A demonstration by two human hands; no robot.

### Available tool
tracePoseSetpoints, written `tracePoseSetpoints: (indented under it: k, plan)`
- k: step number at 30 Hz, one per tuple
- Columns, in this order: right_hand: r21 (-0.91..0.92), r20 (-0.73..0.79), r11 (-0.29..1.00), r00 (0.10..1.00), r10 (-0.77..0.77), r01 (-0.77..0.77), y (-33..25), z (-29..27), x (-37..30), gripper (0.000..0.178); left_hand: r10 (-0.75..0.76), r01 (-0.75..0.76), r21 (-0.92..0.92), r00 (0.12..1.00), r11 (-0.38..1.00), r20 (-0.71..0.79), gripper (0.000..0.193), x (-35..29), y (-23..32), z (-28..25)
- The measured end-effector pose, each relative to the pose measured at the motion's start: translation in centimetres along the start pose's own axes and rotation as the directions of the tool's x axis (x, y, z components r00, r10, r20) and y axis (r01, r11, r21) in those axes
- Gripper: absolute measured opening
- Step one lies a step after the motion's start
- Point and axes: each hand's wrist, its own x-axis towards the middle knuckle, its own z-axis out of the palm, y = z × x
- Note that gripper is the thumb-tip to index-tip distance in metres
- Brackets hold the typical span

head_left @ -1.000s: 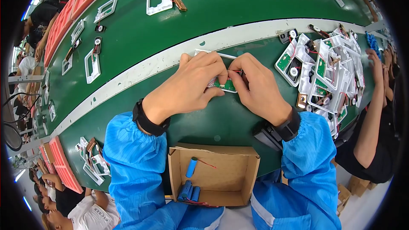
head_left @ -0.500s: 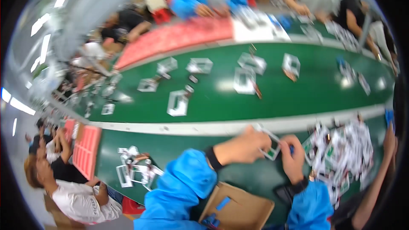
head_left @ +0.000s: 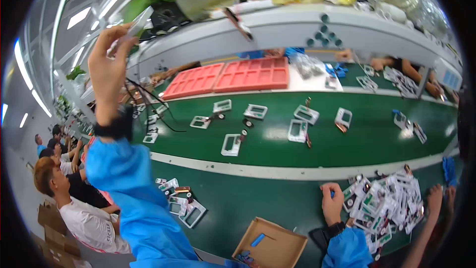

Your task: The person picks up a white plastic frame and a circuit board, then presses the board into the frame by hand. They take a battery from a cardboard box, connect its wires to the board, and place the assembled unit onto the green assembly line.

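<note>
white frame [head_left: 142, 22] aslant in left grip [head_left: 107, 63], upper end above the fingers

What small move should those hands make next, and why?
Perhaps lower the left hand toward the right hand: the left holds a white piece up high, while the right is low by the pile of white frames, with something blue in it.

Small, dark, hard-to-read lettering [head_left: 103, 232] stands on a white shirt [head_left: 82, 223] at the left.
</note>
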Motion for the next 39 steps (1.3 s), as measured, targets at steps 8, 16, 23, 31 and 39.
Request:
tracePoseSetpoints:
  k: [8,16,23,31,39]
  plan:
    - [-0.008,0.027,1.0,0.999,-0.024,0.024,-3.1,1.1,0.0,0.014,-0.068,-0.026,0.235,0.921,0.972,0.383,0.02,5.2,-8.4,2.7]
    - [0.056,0.106,0.998,0.994,0.016,-0.022,-3.1,1.4,-0.5,0.012,-0.16,0.04,0.282,0.894,0.959,0.418,0.025,5.0,-10.7,2.6]
    - [0.044,0.046,0.998,0.998,-0.04,0.038,-2.3,0.4,-0.8,0.011,0.044,-0.08,0.471,0.995,0.879,0.088,0.025,1.2,-5.5,2.2]
    - [-0.02,0.042,1.0,0.999,0.005,-0.004,-3.7,1.0,-0.4,0.011,0.09,-0.032,-0.119,0.848,0.992,0.522,0.025,-19.6,3.7,21.9]
    - [-0.051,0.012,0.999,1.0,-0.009,0.01,-3.1,0.4,0.2,0.011,-0.565,0.446,0.366,0.492,0.817,0.662,0.081,-28.0,13.4,41.0]
